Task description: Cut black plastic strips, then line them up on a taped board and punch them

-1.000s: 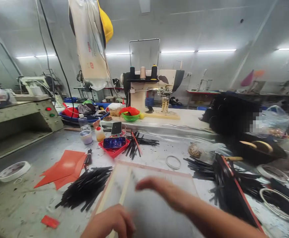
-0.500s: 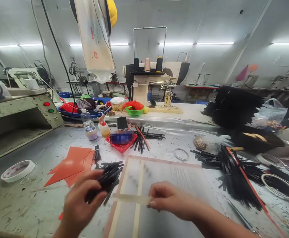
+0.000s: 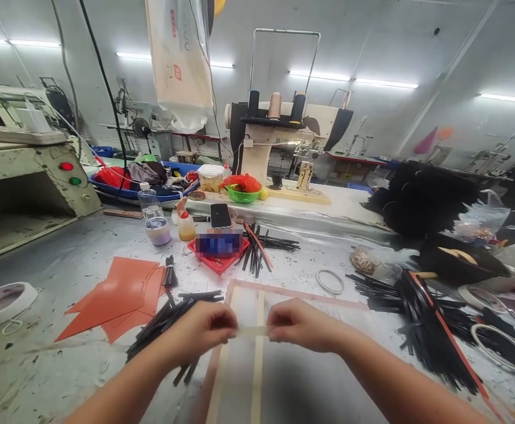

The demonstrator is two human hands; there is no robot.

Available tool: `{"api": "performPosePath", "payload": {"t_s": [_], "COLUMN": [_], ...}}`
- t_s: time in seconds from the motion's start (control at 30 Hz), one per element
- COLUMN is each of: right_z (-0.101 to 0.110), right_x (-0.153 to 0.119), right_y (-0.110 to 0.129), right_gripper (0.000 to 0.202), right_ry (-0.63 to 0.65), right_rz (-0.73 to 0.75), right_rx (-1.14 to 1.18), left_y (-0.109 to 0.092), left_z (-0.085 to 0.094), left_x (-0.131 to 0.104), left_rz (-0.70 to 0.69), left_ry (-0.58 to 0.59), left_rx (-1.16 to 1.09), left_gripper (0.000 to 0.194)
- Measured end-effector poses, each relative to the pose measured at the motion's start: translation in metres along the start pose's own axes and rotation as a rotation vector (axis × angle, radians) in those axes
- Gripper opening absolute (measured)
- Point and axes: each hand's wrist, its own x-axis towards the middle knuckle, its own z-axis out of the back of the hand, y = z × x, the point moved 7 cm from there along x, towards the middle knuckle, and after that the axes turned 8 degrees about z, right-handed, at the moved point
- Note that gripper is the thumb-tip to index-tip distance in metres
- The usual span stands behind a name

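A short pale tape strip (image 3: 252, 331) is stretched between my two hands above a translucent sheet (image 3: 301, 353) with a pinkish border. My left hand (image 3: 204, 327) pinches the strip's left end, and my right hand (image 3: 299, 324) pinches its right end. Two long cream strips (image 3: 258, 365) run lengthwise along the sheet's left part. Beneath and beside my left hand lies a pile of black strips (image 3: 160, 327) on the table.
Orange pieces (image 3: 120, 294) and a white tape roll (image 3: 3, 303) lie left. A red tray (image 3: 217, 263) sits behind the sheet. On the right are a ring (image 3: 329, 282), black strips (image 3: 438, 341) and more rolls (image 3: 502, 347). A sewing machine (image 3: 257, 154) stands behind.
My left hand has moved right, off the black strips, and now grips the strip's left end. My right hand has risen slightly with the strip. The view has shifted and tilted a little.
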Motion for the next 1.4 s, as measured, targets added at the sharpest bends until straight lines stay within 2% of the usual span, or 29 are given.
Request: {"api": "performPosePath", "payload": {"t_s": [0.1, 0.2, 0.3, 0.47, 0.67, 0.8, 1.17, 1.4], "right_z": [0.013, 0.031, 0.043, 0.051, 0.053, 0.056, 0.056, 0.054], "right_x": [0.024, 0.049, 0.07, 0.084, 0.08, 0.073, 0.066, 0.065], "right_y": [-0.023, -0.045, -0.066, -0.086, -0.092, -0.092, -0.081, -0.081], "right_gripper": [0.01, 0.014, 0.016, 0.008, 0.005, 0.01, 0.015, 0.006], "right_ry": [-0.109, -0.255, -0.356, -0.404, -0.373, -0.369, -0.327, -0.297], "right_rz": [-0.013, -0.032, -0.095, -0.193, -0.22, -0.209, -0.105, -0.034], "right_rx": [0.0, -0.028, -0.055, -0.124, -0.191, -0.237, -0.373, -0.416], "left_y": [0.017, 0.029, 0.037, 0.044, 0.047, 0.046, 0.05, 0.049], "left_z": [0.023, 0.036, 0.036, 0.027, 0.027, 0.026, 0.014, 0.01], "left_x": [0.026, 0.051, 0.071, 0.09, 0.096, 0.095, 0.088, 0.084], "left_rz": [-0.025, -0.04, -0.057, -0.079, -0.055, -0.028, -0.025, -0.012], "left_ry": [-0.126, -0.244, -0.306, -0.289, -0.278, -0.275, -0.267, -0.254], "left_rx": [0.094, 0.191, 0.272, 0.352, 0.416, 0.465, 0.512, 0.526], "left_gripper": [0.013, 0.014, 0.015, 0.017, 0.019, 0.019, 0.019, 0.021]}}
